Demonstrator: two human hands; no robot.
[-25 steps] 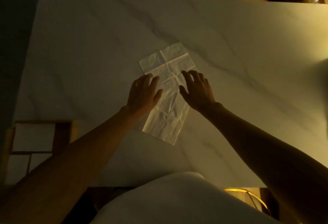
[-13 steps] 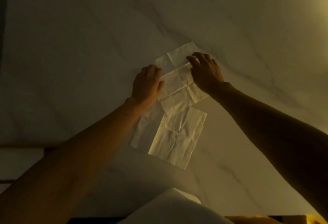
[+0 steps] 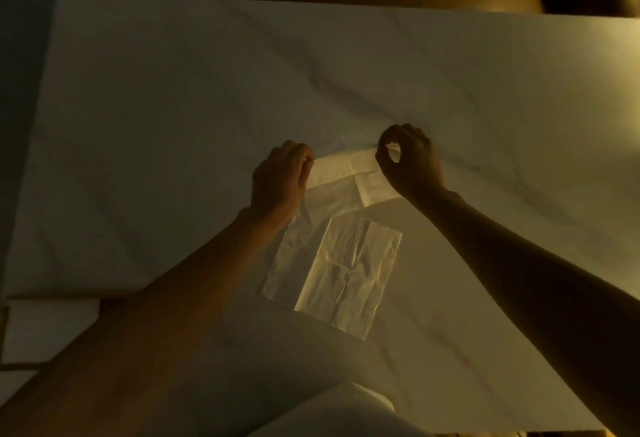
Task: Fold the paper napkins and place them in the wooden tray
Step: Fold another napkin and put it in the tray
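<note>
A thin white paper napkin (image 3: 341, 266) lies spread on the pale marble table (image 3: 173, 124), its near half flat and creased. My left hand (image 3: 278, 180) pinches the far left corner and my right hand (image 3: 410, 162) pinches the far right corner. Between them the far edge is lifted off the table and curled back toward me. Of the wooden tray (image 3: 7, 325), only a dim edge shows at the lower left, beside my left forearm.
The table's far edge runs across the top, with dark floor or furniture beyond it. A white garment or cloth (image 3: 346, 416) fills the bottom centre, close to me. Bright light comes from the right.
Both hands went from lying flat on the napkin to pinching its far corners. The far edge has come up off the table and folded toward me.
</note>
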